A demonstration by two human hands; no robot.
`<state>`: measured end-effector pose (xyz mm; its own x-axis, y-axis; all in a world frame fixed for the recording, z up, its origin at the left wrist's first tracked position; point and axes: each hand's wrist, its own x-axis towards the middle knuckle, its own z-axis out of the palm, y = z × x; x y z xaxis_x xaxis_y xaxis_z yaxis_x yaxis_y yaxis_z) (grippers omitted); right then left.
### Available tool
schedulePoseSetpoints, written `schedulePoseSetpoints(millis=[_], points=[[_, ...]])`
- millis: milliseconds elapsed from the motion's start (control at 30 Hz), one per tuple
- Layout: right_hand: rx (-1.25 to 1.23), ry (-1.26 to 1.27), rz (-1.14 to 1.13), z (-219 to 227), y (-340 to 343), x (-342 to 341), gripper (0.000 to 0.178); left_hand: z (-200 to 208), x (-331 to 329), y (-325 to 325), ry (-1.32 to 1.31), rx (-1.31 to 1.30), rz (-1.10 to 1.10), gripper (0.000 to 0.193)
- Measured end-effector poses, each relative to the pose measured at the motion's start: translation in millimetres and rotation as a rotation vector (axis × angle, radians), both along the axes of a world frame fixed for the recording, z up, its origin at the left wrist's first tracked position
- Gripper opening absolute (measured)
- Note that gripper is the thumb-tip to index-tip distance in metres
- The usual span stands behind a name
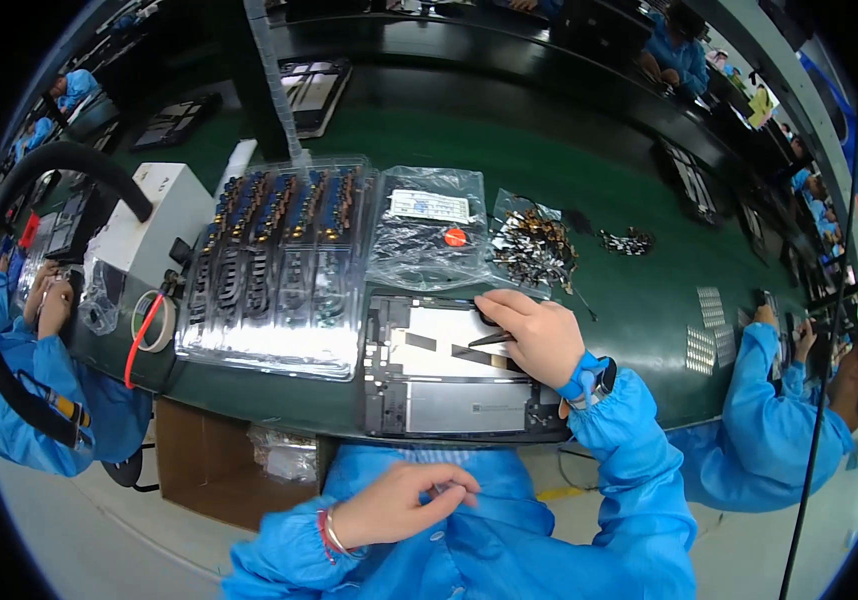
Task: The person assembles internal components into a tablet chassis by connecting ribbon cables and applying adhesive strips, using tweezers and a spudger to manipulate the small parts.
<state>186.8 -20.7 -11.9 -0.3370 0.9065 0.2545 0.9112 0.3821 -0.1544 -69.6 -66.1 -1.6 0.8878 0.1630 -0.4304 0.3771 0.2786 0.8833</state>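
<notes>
Bench (639,310), green-topped and wide, stretches across the room in front of me, with a co-worker in blue (39,400) seated at its left side and another co-worker (759,430) at its right. Below its near edge, to the worker's left, a brown cardboard box (211,465) stands open with clear plastic wrapping inside. On the bench, a clear plastic tray (249,362) carries rows of small dark, blue and copper-coloured parts. An opened flat device (449,370) lies just right of the tray, along the near edge, its silver panels facing up. Left of the tray sits a white box-shaped unit (141,225), with a thick dark hose curving beside it. Beyond the device rests a clear bag (399,250) bearing a white label and a round orange sticker, and next to it a tangled heap of thin cables (534,240). The worker's right hand (544,340) is over the device's right part, thumb and fingers pinching slim tweezers. The left hand (409,502) is above the lap, apart from the device, its fingers half curled; I cannot tell whether it grips anything. Silver sheets (711,335) lie to the right. Smallest, the tweezers (487,341) slant over the device, points leftward.
</notes>
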Motion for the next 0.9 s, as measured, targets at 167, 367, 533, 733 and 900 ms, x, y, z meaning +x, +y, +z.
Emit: schedulePoseSetpoints(millis=[167,367,533,733,900], points=[[-0.116,0.198,-0.098,-2.7,-0.2,-14.4,0.038,-53.6,11.4,-40.3,-0.322,-0.751,0.737,0.037],[-0.262,0.253,-0.079,1.4,-22.1,-12.8,0.038,-82.1,23.1,-61.2,-0.396,-0.820,0.914,0.032],[-0.054,0.098,-0.038,0.4,-22.9,-16.7,0.037,-69.7,47.6,-71.9,-0.489,-0.296,1.084,0.034],[0.142,0.180,-0.098,61.6,-45.2,-18.0,0.044,-34.6,79.4,-73.7,-0.667,-0.156,1.351,0.037],[0.512,0.795,-0.069,101.2,-81.6,-36.3,0.043,66.3,62.3,-54.2,-0.700,0.919,0.855,0.055]])
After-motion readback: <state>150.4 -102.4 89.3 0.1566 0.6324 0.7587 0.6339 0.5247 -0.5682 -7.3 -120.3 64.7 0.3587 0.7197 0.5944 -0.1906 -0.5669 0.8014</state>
